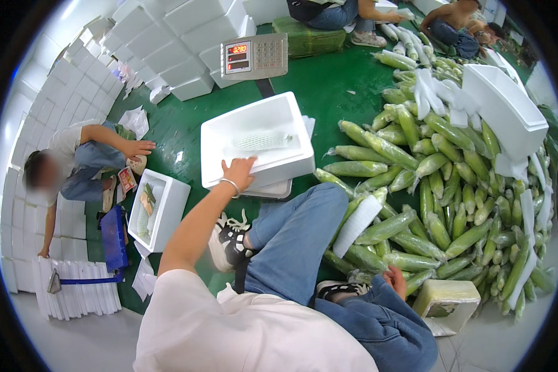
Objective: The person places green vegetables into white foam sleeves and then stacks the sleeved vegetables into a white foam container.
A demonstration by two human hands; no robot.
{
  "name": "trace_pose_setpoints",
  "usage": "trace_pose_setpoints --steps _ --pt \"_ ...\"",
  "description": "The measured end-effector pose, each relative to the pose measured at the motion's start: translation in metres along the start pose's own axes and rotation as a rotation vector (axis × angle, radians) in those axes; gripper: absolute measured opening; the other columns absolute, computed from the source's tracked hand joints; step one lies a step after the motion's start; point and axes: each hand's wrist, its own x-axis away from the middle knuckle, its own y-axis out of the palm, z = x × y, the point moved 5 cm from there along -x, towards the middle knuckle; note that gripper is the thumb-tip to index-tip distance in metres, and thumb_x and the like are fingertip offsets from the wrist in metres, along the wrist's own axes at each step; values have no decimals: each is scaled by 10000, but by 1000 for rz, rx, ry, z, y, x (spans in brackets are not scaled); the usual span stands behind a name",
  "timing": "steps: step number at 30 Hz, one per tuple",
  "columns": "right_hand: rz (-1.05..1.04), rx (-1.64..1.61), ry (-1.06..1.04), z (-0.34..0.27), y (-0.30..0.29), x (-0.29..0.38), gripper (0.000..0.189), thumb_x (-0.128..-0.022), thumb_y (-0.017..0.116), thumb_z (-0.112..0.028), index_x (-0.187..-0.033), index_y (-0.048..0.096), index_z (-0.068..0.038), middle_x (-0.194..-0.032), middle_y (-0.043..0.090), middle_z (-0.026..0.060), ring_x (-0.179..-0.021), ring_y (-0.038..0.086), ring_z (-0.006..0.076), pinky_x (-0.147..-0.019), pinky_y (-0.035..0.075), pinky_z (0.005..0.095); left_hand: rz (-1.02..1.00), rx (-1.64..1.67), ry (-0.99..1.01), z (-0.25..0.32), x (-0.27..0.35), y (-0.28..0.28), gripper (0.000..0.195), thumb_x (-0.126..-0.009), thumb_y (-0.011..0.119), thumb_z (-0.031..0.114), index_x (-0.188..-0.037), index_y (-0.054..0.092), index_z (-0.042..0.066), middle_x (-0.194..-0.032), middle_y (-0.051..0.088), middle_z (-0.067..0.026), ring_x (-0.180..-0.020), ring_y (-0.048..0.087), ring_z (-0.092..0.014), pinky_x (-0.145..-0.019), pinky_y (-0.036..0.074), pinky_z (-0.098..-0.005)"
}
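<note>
My left hand (239, 176) lies over the near rim of a white foam box (259, 180), its fingers reaching inside. Whether it grips the rim I cannot tell. Inside the box is one long item in a white foam-net sleeve (262, 140). The box stands on a scale platform (274, 189), below a scale display (254, 56) with lit digits. My right hand (395, 281) is low beside my right knee, partly hidden by the jeans, near film-wrapped ears of corn (411, 262). What it holds, if anything, does not show. A white foam-net sleeve (357, 225) lies on the corn by my leg.
A large corn heap (455, 200) fills the right side, with white gloves (428, 93) and a tilted foam box (504, 109) on it. At left, a person (97, 149) sits by another foam box (179, 209) and a blue scale (114, 239). White boxes (186, 44) are stacked behind. More people work at top right.
</note>
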Motion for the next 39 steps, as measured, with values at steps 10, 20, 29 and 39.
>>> trace_pose_setpoints --steps 10,20,29,39 --pt "109 -237 112 39 -19 21 412 -820 640 -153 -1191 498 -45 -904 621 90 -828 582 159 -750 469 301 -35 434 363 10 -63 -29 731 -647 752 396 -1258 477 103 -1231 490 -160 -1154 436 -332 -999 337 -409" --pt "335 42 251 -42 -44 31 374 -858 587 -124 -1200 491 -7 -1050 611 193 -901 617 250 -760 502 357 143 171 341 -21 -133 -13 535 -693 542 -2 -1222 483 51 -1245 488 -153 -1194 422 -313 -1013 332 -396" --pt "173 226 211 7 -11 11 423 -800 632 -178 -1184 515 -43 -904 622 135 -777 579 181 -712 467 302 -92 -219 336 -38 -173 23 554 -570 699 194 -1079 520 71 -1074 555 -133 -1053 523 -310 -998 331 -482" --pt "218 -45 360 28 1 1 471 -779 674 -232 -1194 520 -70 -868 615 116 -735 564 177 -673 462 317 639 120 356 -60 -49 -206 550 -533 688 96 -1043 482 70 -973 537 -122 -907 550 -331 -770 471 -374"
